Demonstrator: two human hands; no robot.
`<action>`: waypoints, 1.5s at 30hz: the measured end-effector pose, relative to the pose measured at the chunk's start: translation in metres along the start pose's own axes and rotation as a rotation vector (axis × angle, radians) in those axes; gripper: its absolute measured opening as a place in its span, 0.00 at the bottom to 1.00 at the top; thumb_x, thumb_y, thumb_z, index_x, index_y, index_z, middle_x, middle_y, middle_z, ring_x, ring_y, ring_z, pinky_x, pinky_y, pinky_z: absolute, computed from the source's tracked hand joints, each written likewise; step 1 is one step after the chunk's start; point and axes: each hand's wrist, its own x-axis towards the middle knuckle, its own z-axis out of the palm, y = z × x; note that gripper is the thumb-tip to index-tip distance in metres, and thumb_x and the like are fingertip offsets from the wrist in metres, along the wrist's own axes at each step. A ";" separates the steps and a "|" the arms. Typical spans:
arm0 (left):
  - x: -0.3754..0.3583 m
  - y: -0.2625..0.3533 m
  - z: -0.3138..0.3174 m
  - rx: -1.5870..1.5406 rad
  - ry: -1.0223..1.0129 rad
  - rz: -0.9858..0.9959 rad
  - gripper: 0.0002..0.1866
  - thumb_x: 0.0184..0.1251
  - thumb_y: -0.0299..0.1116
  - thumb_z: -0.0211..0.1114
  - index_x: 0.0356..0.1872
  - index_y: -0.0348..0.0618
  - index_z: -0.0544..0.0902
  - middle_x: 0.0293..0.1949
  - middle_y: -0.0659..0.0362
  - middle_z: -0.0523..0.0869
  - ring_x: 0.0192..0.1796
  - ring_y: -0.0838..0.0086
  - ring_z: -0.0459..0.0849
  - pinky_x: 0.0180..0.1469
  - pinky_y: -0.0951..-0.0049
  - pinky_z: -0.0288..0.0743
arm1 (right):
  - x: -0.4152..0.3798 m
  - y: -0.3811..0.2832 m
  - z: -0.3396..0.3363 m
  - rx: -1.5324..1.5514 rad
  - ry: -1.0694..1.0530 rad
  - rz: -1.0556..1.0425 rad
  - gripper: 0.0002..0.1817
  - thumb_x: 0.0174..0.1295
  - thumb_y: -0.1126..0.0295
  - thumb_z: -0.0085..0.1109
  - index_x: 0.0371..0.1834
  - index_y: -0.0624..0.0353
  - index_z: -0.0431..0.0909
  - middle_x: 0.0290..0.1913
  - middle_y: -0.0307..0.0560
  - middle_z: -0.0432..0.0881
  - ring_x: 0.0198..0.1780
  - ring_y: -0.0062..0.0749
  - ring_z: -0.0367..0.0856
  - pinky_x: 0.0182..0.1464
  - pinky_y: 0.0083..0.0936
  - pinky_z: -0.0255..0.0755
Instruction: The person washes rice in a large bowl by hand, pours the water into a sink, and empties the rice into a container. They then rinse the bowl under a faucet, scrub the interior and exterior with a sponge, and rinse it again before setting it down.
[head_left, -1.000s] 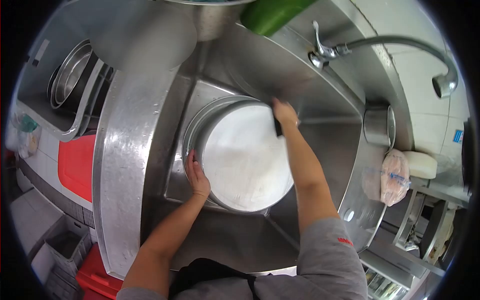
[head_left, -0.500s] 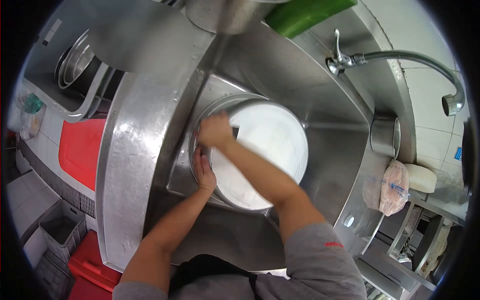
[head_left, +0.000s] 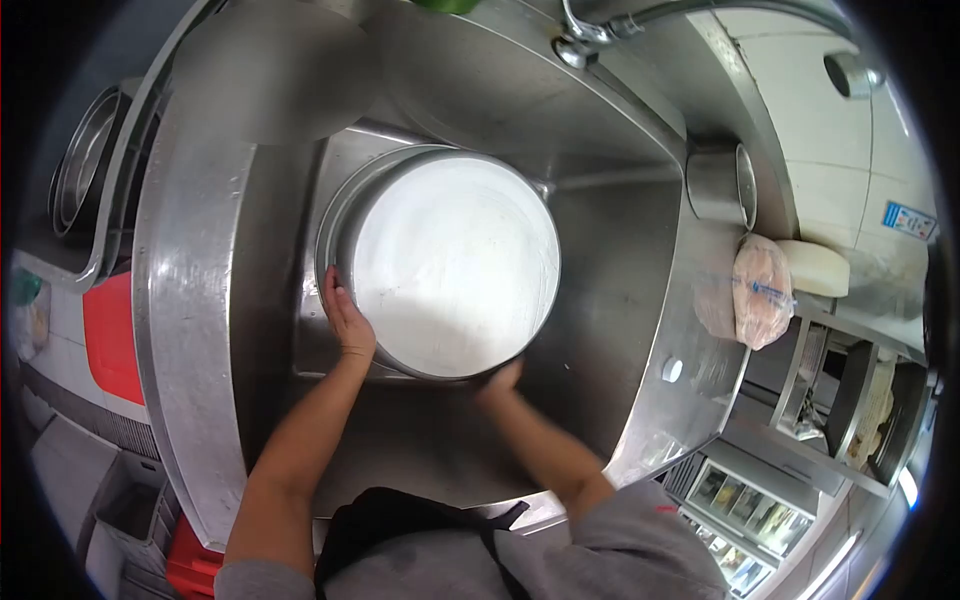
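A large round metal pot (head_left: pixel 455 260), its whitish round face turned up, sits in the steel sink (head_left: pixel 610 260) and overlaps another round metal rim (head_left: pixel 335 220) on its left. My left hand (head_left: pixel 347 318) grips the pot's side wall at the lower left, fingers stretched along the metal. At the pot's lower right edge is my right hand (head_left: pixel 502 382), smeared by motion, its fingers mostly hidden by the pot's edge.
Along the sink's right ledge are a small metal pot (head_left: pixel 722 185), a bagged pinkish item (head_left: pixel 762 290) and a white block (head_left: pixel 815 268). The tap (head_left: pixel 580 42) stands at the far side. A grey bin with metal bowls (head_left: pixel 88 165) is at left.
My right hand has moved from the pot's left side, where something dark showed by it, to the lower right edge. The left hand stays at the pot's left wall. The view has shifted.
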 end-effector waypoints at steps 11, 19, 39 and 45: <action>-0.001 0.007 -0.002 -0.055 -0.033 -0.047 0.22 0.68 0.40 0.37 0.57 0.35 0.62 0.57 0.50 0.65 0.60 0.65 0.62 0.62 0.70 0.51 | 0.172 -0.145 0.111 -1.195 -0.076 -0.187 0.39 0.57 0.37 0.27 0.55 0.61 0.65 0.49 0.58 0.74 0.51 0.47 0.72 0.51 0.36 0.64; 0.001 -0.001 -0.004 -0.014 -0.016 -0.006 0.22 0.67 0.41 0.38 0.56 0.36 0.64 0.56 0.50 0.66 0.59 0.62 0.63 0.61 0.68 0.53 | -0.023 0.003 0.230 -1.561 -0.648 -1.528 0.31 0.57 0.53 0.45 0.62 0.53 0.56 0.64 0.61 0.50 0.64 0.59 0.48 0.61 0.56 0.43; 0.000 0.003 0.001 -0.084 0.003 -0.063 0.22 0.67 0.41 0.36 0.55 0.37 0.65 0.55 0.50 0.67 0.58 0.63 0.64 0.61 0.68 0.54 | 0.045 -0.076 0.090 -1.910 -0.406 -1.423 0.36 0.54 0.51 0.48 0.64 0.54 0.52 0.65 0.64 0.44 0.66 0.61 0.40 0.61 0.60 0.36; 0.001 -0.003 0.000 -0.082 -0.002 -0.044 0.22 0.67 0.41 0.37 0.55 0.37 0.65 0.55 0.50 0.66 0.58 0.63 0.64 0.60 0.68 0.54 | 0.044 -0.048 0.186 -1.761 -0.330 -1.556 0.35 0.56 0.48 0.44 0.65 0.53 0.51 0.65 0.61 0.47 0.66 0.57 0.44 0.62 0.54 0.40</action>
